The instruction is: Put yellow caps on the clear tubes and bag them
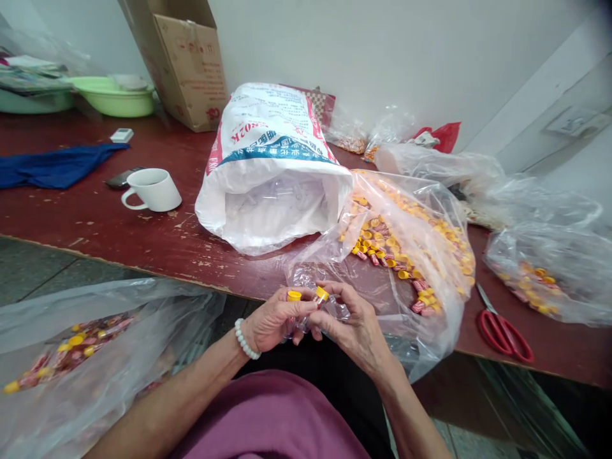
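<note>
Close together at the table's front edge, my two hands each grip something small and clear with a yellow top. My left hand (pixel 275 322), with a pale bead bracelet at the wrist, is closed around a clear tube topped by a yellow cap (pixel 293 296). Fingers of my right hand (pixel 351 325) pinch another yellow cap (pixel 321 293) on a clear tube; its lower part is hidden by the fingers. Just beyond lies a clear plastic bag (pixel 444 210) spilling yellow-capped pieces (pixel 377 239) with red patterned bodies. A white woven sack (pixel 272 146) faces me with clear plastic pieces (pixel 277 191) inside.
A white mug (pixel 155 190), blue cloth (pixel 57 167), green basin (pixel 115 99) and carton (pixel 191 70) stand left. Red-handled scissors (pixel 504 335) lie right, near another bag of capped pieces (pixel 530 284). A large bag (pixel 157 338) of similar pieces is at lower left.
</note>
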A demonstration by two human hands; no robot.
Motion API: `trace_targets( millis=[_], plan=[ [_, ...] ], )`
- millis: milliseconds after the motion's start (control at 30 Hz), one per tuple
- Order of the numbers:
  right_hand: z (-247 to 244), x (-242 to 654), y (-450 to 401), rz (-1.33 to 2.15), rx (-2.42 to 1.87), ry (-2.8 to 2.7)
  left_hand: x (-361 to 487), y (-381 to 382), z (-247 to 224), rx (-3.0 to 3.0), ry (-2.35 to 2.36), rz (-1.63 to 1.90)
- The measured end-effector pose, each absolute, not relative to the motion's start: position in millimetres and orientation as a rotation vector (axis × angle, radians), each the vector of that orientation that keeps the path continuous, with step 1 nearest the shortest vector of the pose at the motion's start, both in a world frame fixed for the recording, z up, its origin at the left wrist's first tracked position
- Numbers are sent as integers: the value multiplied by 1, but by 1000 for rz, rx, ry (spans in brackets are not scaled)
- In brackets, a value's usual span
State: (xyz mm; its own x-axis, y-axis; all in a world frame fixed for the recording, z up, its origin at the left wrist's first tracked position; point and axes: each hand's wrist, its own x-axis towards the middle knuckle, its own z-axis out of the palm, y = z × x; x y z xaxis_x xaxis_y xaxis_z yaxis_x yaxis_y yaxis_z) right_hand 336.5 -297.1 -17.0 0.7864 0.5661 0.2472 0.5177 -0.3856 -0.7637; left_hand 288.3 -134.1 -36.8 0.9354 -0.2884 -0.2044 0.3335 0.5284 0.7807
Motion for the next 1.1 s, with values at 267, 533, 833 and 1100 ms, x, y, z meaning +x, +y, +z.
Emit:
trace_targets(
  millis=[267, 533, 833, 1100],
  plan=[
    [-32, 324, -289, 66, -2115, -872, 290, -137, -46, 778, 128, -344],
    [-42, 321, -277, -106, -2015, -799, 296, -133, -42, 708, 129, -395],
    [-30, 330, -287, -96, -2215, -985, 297, -141, -50, 702, 248, -367],
    [-46, 412, -395, -476, -2745, -248, 245, -30, -37, 1081, 475, -42]
  ],
)
